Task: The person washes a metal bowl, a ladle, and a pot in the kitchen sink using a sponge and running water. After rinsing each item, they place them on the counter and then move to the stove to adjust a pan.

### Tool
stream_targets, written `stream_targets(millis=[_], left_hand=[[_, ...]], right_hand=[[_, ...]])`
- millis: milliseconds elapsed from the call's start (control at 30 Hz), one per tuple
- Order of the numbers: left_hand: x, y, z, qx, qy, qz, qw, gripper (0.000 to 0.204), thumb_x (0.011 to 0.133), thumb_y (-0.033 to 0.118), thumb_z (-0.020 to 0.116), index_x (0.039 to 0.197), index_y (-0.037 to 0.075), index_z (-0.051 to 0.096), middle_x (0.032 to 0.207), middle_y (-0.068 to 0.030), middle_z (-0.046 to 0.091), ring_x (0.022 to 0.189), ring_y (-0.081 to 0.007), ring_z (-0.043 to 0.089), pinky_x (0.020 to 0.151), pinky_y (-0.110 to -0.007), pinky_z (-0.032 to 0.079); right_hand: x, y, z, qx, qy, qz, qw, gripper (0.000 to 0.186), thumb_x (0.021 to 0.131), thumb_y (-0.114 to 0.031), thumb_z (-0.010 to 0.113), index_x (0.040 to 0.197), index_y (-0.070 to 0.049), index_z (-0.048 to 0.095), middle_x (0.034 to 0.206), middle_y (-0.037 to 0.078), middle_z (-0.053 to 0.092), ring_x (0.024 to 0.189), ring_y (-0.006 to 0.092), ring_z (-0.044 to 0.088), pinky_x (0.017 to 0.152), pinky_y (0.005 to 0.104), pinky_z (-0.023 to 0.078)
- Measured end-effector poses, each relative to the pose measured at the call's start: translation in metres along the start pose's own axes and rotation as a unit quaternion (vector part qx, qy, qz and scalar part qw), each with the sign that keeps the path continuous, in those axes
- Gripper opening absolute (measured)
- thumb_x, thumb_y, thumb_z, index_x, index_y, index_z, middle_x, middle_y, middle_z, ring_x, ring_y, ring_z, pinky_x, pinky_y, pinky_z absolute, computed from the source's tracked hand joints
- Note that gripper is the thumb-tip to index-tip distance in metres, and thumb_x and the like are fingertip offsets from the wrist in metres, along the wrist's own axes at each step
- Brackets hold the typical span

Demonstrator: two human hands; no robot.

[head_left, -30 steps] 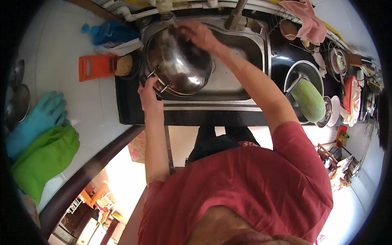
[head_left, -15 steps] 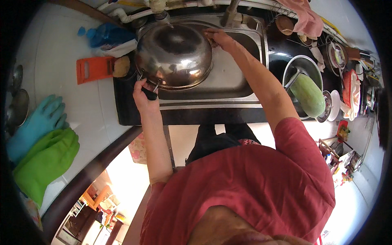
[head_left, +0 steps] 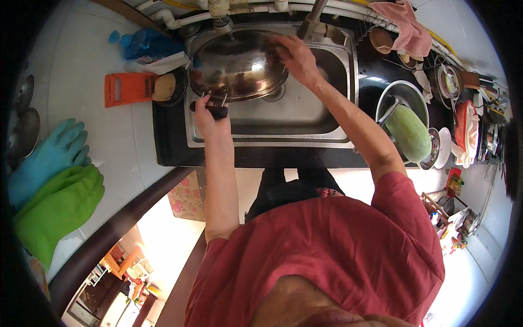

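A shiny metal wok (head_left: 239, 65) is tipped over the left part of the steel sink (head_left: 321, 128), its rounded outside facing me. My left hand (head_left: 210, 117) is closed around its black handle (head_left: 216, 111) at the near side. My right hand (head_left: 297, 57) presses its bent fingers on the wok's outer surface at the far right. Something small and brownish seems to be under those fingertips, but I cannot make out what it is. Behind the wok stands the tap (head_left: 222, 23). The sink's drain (head_left: 274, 95) shows just below the wok's rim.
On the right, a metal basin (head_left: 417, 90) holds a large green melon (head_left: 408, 133). Left of the sink are an orange grater (head_left: 128, 89), a dark bowl with a brown sponge-like piece (head_left: 164, 88) and a blue bottle (head_left: 144, 44). Blue (head_left: 46, 158) and green (head_left: 60, 199) rubber gloves hang farther left.
The wok has shifted a little to the right and tilted, its near rim moving away from me and uncovering the drain. My left hand moved along with the handle; my right hand stays on the wok.
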State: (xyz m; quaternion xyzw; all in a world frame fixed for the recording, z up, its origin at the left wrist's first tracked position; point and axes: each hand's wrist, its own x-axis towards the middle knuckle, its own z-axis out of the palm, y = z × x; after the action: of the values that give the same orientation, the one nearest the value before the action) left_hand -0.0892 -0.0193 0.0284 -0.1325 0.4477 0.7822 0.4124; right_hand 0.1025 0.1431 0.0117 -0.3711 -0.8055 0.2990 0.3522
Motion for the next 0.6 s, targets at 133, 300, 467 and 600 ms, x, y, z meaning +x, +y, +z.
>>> stream_targets(millis=[133, 300, 467, 600], left_hand=[[-0.007, -0.005, 0.005, 0.07, -0.007, -0.004, 0.997, 0.01, 0.078, 0.006, 0.059, 0.086, 0.006, 0.052, 0.081, -0.0044, 0.058, 0.076, -0.0189, 0.059, 0.068, -0.033, 0.047], [-0.029, 0.004, 0.019, 0.098, -0.054, 0.004, 0.994, 0.011, 0.078, 0.007, 0.06, 0.086, 0.006, 0.053, 0.083, -0.0044, 0.059, 0.078, -0.0182, 0.059, 0.069, -0.031, 0.048], [-0.012, 0.004, 0.006, 0.043, -0.021, -0.005, 0.999, 0.016, 0.08, 0.008, 0.059, 0.094, 0.004, 0.054, 0.091, -0.0075, 0.062, 0.085, -0.021, 0.061, 0.074, -0.032, 0.049], [0.002, -0.004, 0.006, -0.003, 0.0, -0.003, 1.0, 0.021, 0.082, 0.008, 0.057, 0.102, 0.002, 0.054, 0.099, -0.0093, 0.061, 0.088, -0.0221, 0.061, 0.077, -0.033, 0.05]], right_hand=[[0.032, -0.031, 0.02, -0.006, -0.088, -0.142, 0.986, 0.031, 0.086, -0.018, 0.058, 0.117, -0.025, 0.061, 0.102, 0.01, 0.062, 0.1, 0.0316, 0.058, 0.083, 0.041, 0.049], [0.081, 0.029, 0.044, 0.023, -0.113, -0.142, 0.983, 0.032, 0.086, -0.023, 0.058, 0.118, -0.025, 0.06, 0.108, 0.011, 0.062, 0.101, 0.0322, 0.059, 0.084, 0.0422, 0.049], [0.045, 0.06, 0.022, -0.043, -0.233, 0.128, 0.963, 0.034, 0.088, -0.027, 0.056, 0.121, -0.024, 0.058, 0.122, 0.008, 0.058, 0.104, 0.0321, 0.059, 0.084, 0.0434, 0.049], [-0.003, 0.028, 0.013, -0.03, -0.153, 0.127, 0.98, 0.033, 0.086, -0.022, 0.056, 0.119, -0.024, 0.059, 0.117, 0.01, 0.058, 0.101, 0.0323, 0.059, 0.082, 0.0436, 0.05]])
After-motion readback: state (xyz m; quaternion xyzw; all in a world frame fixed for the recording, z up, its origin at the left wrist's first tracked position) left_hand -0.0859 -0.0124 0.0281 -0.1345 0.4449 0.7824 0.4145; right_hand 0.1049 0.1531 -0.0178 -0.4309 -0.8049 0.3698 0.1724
